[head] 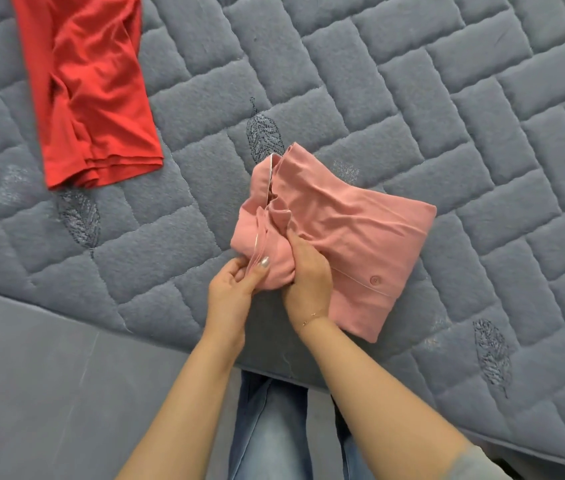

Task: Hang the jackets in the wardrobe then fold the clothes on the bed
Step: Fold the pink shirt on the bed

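Observation:
A pink buttoned garment (353, 223) lies folded into a small bundle near the front edge of the grey quilted bed (447, 98). My left hand (231, 289) pinches the garment's white-piped edge at its lower left corner. My right hand (305, 275) is closed on a bunch of the pink fabric just beside it, fingers tucked under a fold. A red garment (94, 88) lies stretched out at the upper left of the bed, apart from both hands.
The bed's front edge (170, 344) runs diagonally from the left to the lower right. Below it is the grey bed side (49, 393). My legs in blue jeans (267, 427) stand against the edge.

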`<state>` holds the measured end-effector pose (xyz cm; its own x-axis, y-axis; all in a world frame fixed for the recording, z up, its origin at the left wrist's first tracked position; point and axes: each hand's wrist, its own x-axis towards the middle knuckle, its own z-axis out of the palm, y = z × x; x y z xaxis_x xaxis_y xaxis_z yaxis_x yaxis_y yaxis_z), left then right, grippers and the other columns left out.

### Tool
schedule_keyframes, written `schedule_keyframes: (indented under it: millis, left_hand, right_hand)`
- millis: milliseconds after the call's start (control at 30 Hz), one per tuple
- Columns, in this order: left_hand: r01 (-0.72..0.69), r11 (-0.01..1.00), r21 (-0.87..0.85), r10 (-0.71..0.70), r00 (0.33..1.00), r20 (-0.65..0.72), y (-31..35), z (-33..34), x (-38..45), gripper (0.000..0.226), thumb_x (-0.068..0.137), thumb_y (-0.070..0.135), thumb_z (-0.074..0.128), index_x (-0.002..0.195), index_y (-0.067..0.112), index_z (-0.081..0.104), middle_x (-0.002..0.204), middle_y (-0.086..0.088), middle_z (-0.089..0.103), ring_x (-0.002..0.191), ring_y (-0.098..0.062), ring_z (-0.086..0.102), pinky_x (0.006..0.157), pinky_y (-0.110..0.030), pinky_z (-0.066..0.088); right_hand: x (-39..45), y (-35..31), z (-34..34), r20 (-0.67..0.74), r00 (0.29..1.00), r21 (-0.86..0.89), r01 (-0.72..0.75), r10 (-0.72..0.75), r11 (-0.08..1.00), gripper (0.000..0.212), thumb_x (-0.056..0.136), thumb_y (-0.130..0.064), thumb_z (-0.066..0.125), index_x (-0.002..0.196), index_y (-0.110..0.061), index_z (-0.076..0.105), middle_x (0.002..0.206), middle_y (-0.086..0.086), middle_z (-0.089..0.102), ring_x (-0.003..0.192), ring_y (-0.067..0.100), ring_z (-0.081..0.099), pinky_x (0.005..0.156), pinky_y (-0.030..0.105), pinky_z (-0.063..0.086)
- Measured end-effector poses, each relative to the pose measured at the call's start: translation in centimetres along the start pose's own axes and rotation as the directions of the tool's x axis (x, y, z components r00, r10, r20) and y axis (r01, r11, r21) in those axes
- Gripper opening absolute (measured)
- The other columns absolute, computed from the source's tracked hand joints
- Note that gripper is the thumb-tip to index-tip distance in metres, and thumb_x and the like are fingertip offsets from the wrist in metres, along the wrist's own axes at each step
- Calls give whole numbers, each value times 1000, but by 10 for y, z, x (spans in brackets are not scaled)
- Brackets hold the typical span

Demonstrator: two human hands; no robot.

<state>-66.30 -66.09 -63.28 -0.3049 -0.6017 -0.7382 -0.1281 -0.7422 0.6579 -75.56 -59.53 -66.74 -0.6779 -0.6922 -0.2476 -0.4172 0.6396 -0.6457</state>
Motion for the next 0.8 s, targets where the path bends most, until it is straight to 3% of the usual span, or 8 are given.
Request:
schedule_keyframes:
  millis: [100,167,233,300,433,533,633,800]
  left_hand:
    - [-150,983,105,140,985,97,17,3,-12,17,90,9,66,105,17,70,108,1,74,107,-9,65,89,-18,50]
    - [-246,961,125,227,963,148,31,6,-22,19,92,17,62,108,24,71,119,3,71,118,-8,60,94,-19,46]
    - [-239,971,33,231,962,147,46,10,-33,26,92,26,54,113,27,68,129,3,66,126,-10,56,101,-28,41]
    - [-212,977,-34,215,961,174,56,15,-46,32,91,27,48,120,24,64,133,1,63,129,-11,53,107,-35,35]
    - [-266,964,-2,260,939,226,60,42,-75,38,92,18,45,128,19,57,136,0,61,133,-11,50,111,-38,29]
    - [-290,957,18,276,927,256,48,72,-87,36,94,11,47,128,17,57,136,1,61,134,-11,49,111,-37,30]
    - [-256,965,47,239,942,235,22,104,-82,36,93,14,55,129,19,58,135,4,61,129,-5,52,108,-30,37]
    - [-6,948,319,-19,997,77,-63,158,-52,47,95,18,62,139,20,46,145,0,48,127,-9,49,99,-24,38]
  right_hand:
    - [8,0,-31,4,997,135,-75,75,988,56,74,5,58,126,-14,65,113,7,72,102,31,65,84,42,52]
    - [7,4,-62,64,982,316,-188,177,930,35,82,0,64,113,-14,69,107,11,73,95,33,66,83,50,52]
    - [2,5,-102,142,951,560,-307,275,770,15,86,-8,70,97,-19,72,103,12,74,90,22,66,84,52,53]
    - [-2,11,-149,179,931,693,-350,319,630,14,86,-8,71,91,-21,73,97,4,76,88,11,68,77,36,59]
    - [0,37,-242,363,868,815,-472,338,336,29,76,-7,75,105,-8,71,100,9,75,90,21,73,72,32,60]
    - [25,71,-288,542,774,702,-631,327,331,51,73,-15,73,122,-3,65,114,15,71,99,25,71,73,33,60]
    - [66,115,-301,595,719,611,-695,360,377,52,81,-15,67,132,-5,59,120,13,67,99,23,68,86,36,57]
    - [84,206,-287,359,725,508,-680,588,529,71,92,-18,65,152,-13,28,137,5,55,111,17,56,90,31,44]
